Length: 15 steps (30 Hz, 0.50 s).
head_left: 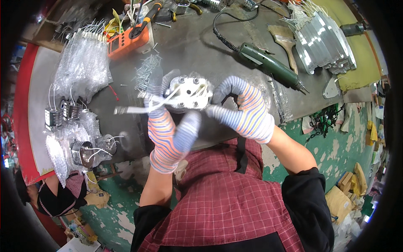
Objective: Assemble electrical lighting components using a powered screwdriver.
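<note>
Both my hands wear striped knit gloves, grey at the fingers. My left hand (166, 126) supports a white round part (189, 91) with holes, small metal fittings and white wires across its face. Its fingers reach up along the part's left and far side, while the thumb is blurred below it. A bundle of white wire leads (136, 110) sticks out to the left of the part. At the part's right edge, my right hand (245, 105) has curled fingers and thumb, their tips against the rim. What the fingertips pinch there is too small to make out.
Loose screws (147, 71) lie beyond my left hand, near an orange meter (128, 42). Bubble-wrapped wired parts (82, 63) and metal cylinders (82, 153) sit left. A green electric screwdriver (268, 65), a brush (285, 42) and stacked metal strips (323, 44) are right. Another person (63, 195) is lower left.
</note>
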Motion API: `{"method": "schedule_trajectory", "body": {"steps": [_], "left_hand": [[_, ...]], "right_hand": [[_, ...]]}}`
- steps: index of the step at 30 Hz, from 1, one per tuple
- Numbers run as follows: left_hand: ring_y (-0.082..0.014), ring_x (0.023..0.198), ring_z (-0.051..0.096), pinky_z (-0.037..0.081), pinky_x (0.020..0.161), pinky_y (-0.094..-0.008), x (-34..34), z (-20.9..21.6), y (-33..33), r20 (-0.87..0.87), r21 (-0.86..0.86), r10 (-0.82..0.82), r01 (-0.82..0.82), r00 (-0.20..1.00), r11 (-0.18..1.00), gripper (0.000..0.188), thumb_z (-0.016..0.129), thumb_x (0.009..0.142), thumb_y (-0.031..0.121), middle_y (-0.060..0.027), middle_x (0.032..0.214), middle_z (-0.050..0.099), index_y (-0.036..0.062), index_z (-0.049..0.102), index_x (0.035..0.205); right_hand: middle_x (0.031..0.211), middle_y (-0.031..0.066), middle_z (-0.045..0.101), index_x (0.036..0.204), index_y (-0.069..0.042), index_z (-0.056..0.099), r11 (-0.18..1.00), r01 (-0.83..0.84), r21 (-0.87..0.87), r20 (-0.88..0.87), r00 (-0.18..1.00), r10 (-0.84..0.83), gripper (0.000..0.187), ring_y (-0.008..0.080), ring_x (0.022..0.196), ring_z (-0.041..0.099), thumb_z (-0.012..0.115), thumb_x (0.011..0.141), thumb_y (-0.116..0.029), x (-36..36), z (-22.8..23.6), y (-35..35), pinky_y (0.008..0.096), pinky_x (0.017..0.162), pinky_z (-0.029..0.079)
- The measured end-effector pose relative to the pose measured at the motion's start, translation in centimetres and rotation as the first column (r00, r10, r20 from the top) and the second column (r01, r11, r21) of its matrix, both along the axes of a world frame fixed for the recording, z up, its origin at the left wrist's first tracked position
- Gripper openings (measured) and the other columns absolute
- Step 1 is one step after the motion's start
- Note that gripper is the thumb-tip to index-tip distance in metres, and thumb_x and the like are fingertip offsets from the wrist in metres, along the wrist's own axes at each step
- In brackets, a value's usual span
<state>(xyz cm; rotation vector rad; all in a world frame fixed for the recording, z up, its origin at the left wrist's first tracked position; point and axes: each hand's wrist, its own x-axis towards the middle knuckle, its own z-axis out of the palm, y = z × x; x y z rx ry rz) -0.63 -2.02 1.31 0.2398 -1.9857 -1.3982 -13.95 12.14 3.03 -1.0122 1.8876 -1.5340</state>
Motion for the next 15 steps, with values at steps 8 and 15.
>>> {"method": "schedule_trajectory", "body": {"steps": [8,15], "left_hand": [[-0.0259,0.102,0.064,0.052,0.091,-0.0375,-0.8,-1.0,0.2,-0.094,-0.412,0.228,-0.246,0.969,0.877,0.098,0.095,0.065,0.029,-0.0148,0.116,0.061,-0.0060,0.041,0.138],[-0.0244,0.098,0.066,0.055,0.088,-0.0383,-1.0,-2.0,0.2,-0.125,-0.177,0.201,-0.221,0.972,0.959,0.093,0.096,0.063,0.024,-0.0148,0.112,0.064,0.0000,0.041,0.134]], "right_hand": [[0.084,0.0055,0.060,0.098,-0.003,0.061,0.988,-0.071,-0.138,0.097,0.992,0.085,0.028,0.0134,0.076,0.059,0.077,0.084,-0.021,-0.4,1.5,-0.4,0.0304,0.067,0.049],[0.080,0.0185,0.062,0.096,-0.001,0.061,0.993,-0.116,-0.002,-0.213,0.971,0.112,0.022,0.0345,0.073,0.062,0.069,0.087,-0.020,-0.2,2.8,-1.1,0.0383,0.068,0.051]]}}
